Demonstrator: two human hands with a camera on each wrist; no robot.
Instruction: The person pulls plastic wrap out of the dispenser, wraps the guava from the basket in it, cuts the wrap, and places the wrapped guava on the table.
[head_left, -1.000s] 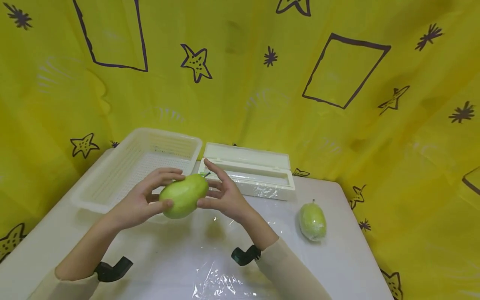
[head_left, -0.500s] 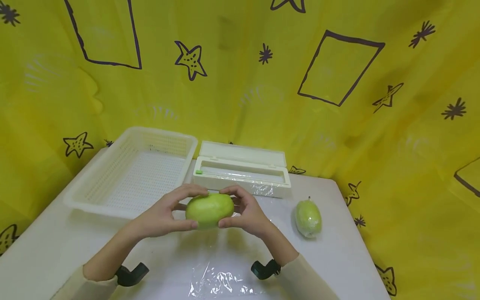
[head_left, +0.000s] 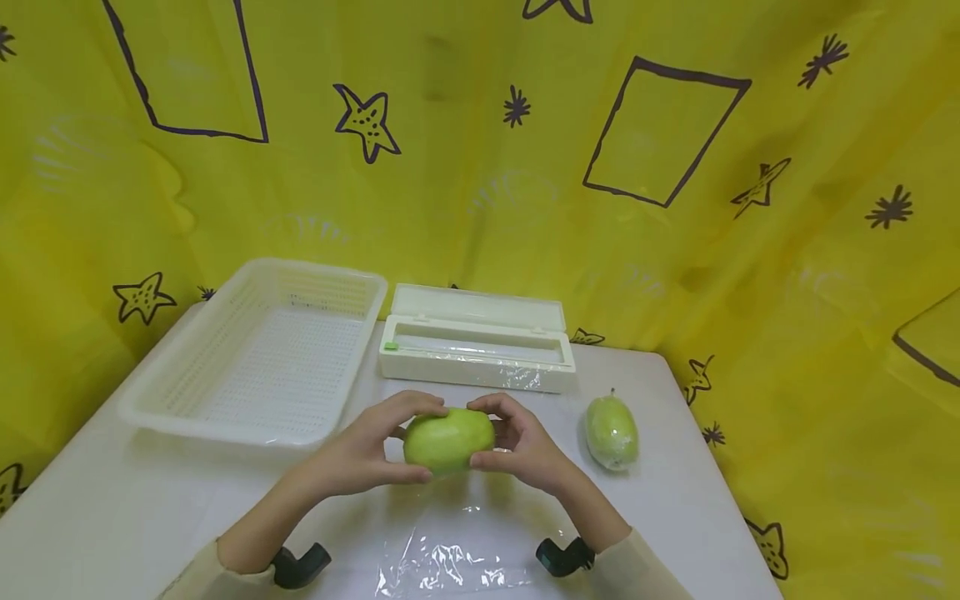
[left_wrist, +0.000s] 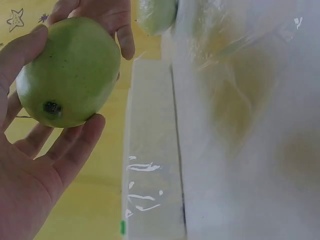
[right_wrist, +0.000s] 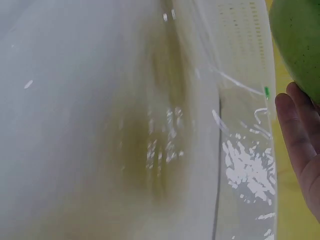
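A smooth oval green melon [head_left: 448, 442] is held above the table between both hands. My left hand [head_left: 378, 446] grips its left end, thumb low and fingers over the top. My right hand [head_left: 525, 446] holds the right end the same way. In the left wrist view the melon [left_wrist: 72, 72] shows a dark round scar at its end. Beneath it a sheet of clear cling film [head_left: 450, 562] lies on the table, drawn from the white cling film dispenser [head_left: 476, 367]. The right wrist view catches only part of the melon [right_wrist: 300, 45] and right hand [right_wrist: 305, 145].
A second green melon [head_left: 612, 433], wrapped in film, lies on the right of the white table [head_left: 690, 517]. At the left stands a white plastic basket [head_left: 247, 433] with perforated walls. The dispenser's lid stands up, and a yellow patterned curtain [head_left: 450, 208] hangs behind.
Both hands have carried the melon right and down, from in front of the dispenser to over the film. Its stem end has turned out of sight between the hands.
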